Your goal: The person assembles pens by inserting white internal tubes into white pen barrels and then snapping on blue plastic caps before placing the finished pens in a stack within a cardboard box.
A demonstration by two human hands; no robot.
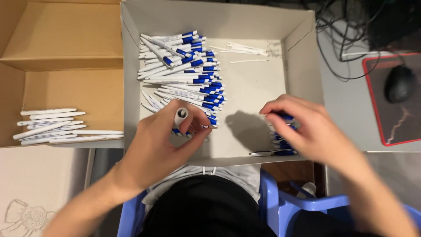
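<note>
Both hands are held over a grey box [296, 48]. A white pen barrel [180, 116] is gripped upright in the left hand [160, 145], beside a pile of blue-and-white pens [184, 70]. Blue pen parts [283, 140] are largely hidden under the blurred right hand [309, 131], whose curled fingers touch them; an actual grip cannot be made out.

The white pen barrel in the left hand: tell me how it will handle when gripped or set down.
The white pen barrel looks like thin rigid plastic, so probably stiff and light in the left hand. Its round, smooth shape suggests it may roll on the flat floor of the grey box and slip a little between the fingers.
</note>
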